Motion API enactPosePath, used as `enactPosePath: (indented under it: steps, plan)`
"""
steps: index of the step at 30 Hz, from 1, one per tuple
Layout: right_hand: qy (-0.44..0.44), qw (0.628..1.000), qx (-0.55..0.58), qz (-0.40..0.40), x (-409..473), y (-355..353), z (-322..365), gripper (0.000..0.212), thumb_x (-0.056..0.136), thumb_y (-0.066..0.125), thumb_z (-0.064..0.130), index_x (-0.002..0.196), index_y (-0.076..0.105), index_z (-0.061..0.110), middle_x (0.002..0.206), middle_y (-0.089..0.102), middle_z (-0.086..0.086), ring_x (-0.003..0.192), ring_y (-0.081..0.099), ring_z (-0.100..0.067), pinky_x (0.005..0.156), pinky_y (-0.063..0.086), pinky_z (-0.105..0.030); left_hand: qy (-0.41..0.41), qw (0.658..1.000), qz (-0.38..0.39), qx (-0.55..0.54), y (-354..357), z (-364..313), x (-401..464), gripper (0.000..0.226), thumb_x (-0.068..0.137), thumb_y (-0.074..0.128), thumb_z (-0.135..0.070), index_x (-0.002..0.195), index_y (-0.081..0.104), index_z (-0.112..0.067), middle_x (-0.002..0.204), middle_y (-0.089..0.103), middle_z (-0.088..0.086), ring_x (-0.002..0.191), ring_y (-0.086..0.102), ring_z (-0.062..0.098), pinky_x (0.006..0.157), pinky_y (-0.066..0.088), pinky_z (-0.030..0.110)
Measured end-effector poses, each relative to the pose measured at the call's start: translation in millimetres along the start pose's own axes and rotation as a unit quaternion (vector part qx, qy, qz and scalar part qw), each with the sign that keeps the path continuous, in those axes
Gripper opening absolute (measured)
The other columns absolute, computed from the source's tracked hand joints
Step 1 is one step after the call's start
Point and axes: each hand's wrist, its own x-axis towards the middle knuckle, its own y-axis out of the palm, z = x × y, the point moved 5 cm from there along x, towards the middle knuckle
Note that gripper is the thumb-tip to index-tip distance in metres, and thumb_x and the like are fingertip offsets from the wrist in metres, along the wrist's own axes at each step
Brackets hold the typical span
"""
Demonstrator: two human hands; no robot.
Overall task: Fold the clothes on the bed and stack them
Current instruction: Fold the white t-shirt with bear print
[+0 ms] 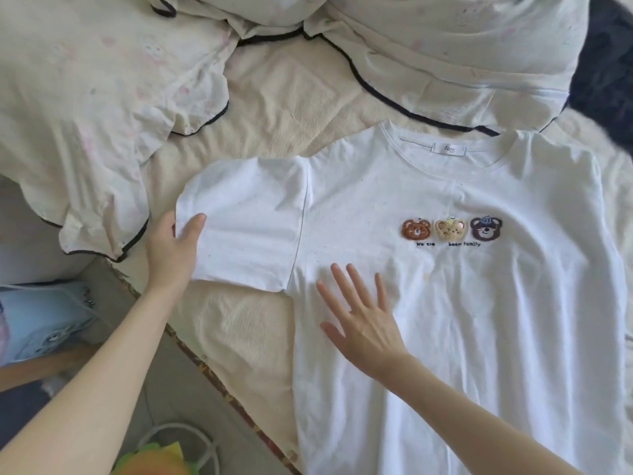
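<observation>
White cotton bear-print T-shirt (pixel 462 303) spread on the cream bed (pixel 274 97), sleeve fold starting.
My left hand (pixel 171 255) pinches the sleeve (pixel 246 224); flat right hand (pixel 359 320) pins the body; next, I'd fold inward.

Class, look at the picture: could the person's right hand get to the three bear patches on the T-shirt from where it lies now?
Probably yes. The right hand lies flat and open on the white T-shirt, and only bare, smooth cloth lies between it and the bear patches. The left hand holds the sleeve, off to the side.

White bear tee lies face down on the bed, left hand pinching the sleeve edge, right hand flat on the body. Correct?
Not quite: the white bear T-shirt lies face up; the head view shows the three bear patches and neck label. The left hand does pinch the sleeve edge, and the right hand lies flat on the body.
</observation>
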Motion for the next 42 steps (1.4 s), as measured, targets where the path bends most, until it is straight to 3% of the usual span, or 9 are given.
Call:
enactPosePath:
  steps: [4,6,8,15,23,26,33,38,42]
  plan:
    - [-0.017,0.996,-0.017,0.083,7,15,12,0.065,0.086,0.061,0.047,0.143,0.04,0.024,0.155,0.028,-0.008,0.142,0.025,-0.031,0.109,0.02,-0.062,0.0,0.997,0.0,0.081,-1,15,-1,0.025,0.093,0.056,-0.034,0.083,0.049,-0.012,0.071,0.046,-0.001,0.068,0.043,0.014,0.059,0.032,0.026]
    - [-0.005,0.992,0.004,0.126,11,24,8,0.064,0.095,0.044,0.048,0.15,0.019,0.027,0.16,0.001,-0.002,0.147,-0.004,-0.027,0.113,-0.003,-0.056,-0.058,0.997,0.016,0.049,4,26,-8,0.027,0.093,0.056,-0.037,0.1,0.054,-0.011,0.084,0.055,-0.006,0.082,0.051,0.012,0.064,0.036,0.018]
    - [0.002,0.991,0.005,0.133,11,27,6,0.062,0.098,0.037,0.048,0.151,0.012,0.029,0.16,-0.008,0.0,0.146,-0.012,-0.024,0.114,-0.009,-0.052,-0.12,0.992,0.036,-0.01,7,38,-22,0.039,0.09,0.061,-0.037,0.117,0.054,-0.01,0.103,0.06,-0.006,0.094,0.056,0.009,0.074,0.04,0.016]
    - [0.052,0.993,0.063,0.086,-38,21,-1,0.051,0.093,0.056,0.027,0.141,0.044,0.014,0.153,0.029,-0.012,0.142,0.023,-0.036,0.113,0.018,-0.049,-0.231,0.961,0.012,-0.151,14,62,-112,0.043,0.087,0.067,-0.023,0.125,0.049,-0.011,0.101,0.064,0.001,0.075,0.064,0.007,0.067,0.05,0.016]
    - [0.106,0.986,0.077,0.107,-140,38,-12,0.055,0.093,0.053,0.017,0.146,0.036,0.017,0.156,0.022,-0.007,0.145,0.015,-0.03,0.116,0.008,-0.045,-0.258,0.954,0.128,-0.083,71,77,-249,0.007,0.087,0.065,-0.029,0.091,0.059,-0.029,0.091,0.064,-0.01,0.08,0.061,-0.002,0.064,0.043,0.012]
    - [0.129,0.982,0.071,0.121,-175,39,-29,0.056,0.098,0.045,0.022,0.15,0.023,0.021,0.159,0.01,-0.004,0.147,0.005,-0.026,0.118,0.002,-0.04,-0.242,0.954,0.169,-0.061,80,78,-275,0.007,0.089,0.063,-0.027,0.084,0.059,-0.024,0.084,0.065,-0.004,0.076,0.062,0.008,0.061,0.044,0.018]
    - [0.178,0.975,0.026,0.133,-269,41,-75,0.053,0.097,0.045,0.025,0.147,0.029,0.021,0.158,0.016,-0.004,0.146,0.011,-0.024,0.115,0.015,-0.044,-0.192,0.975,0.11,-0.035,75,78,-310,0.017,0.092,0.058,-0.021,0.077,0.057,-0.015,0.075,0.061,0.002,0.067,0.057,0.016,0.058,0.043,0.028]
    - [0.185,0.98,0.03,0.058,-322,41,-93,0.047,0.088,0.062,0.008,0.133,0.052,0.007,0.142,0.044,-0.019,0.133,0.04,-0.039,0.109,0.031,-0.049,-0.218,0.97,0.093,-0.053,80,89,-340,0.02,0.092,0.059,-0.02,0.087,0.059,-0.001,0.08,0.061,0.012,0.071,0.058,0.026,0.062,0.048,0.037]
    - [0.215,0.972,0.047,-0.077,-354,28,-105,0.027,0.086,0.055,0.005,0.109,0.067,0.0,0.119,0.062,-0.02,0.113,0.057,-0.04,0.096,0.042,-0.049,-0.224,0.971,0.079,-0.041,76,95,-372,0.027,0.092,0.059,-0.019,0.074,0.054,0.002,0.066,0.049,0.007,0.058,0.046,0.016,0.051,0.036,0.02]
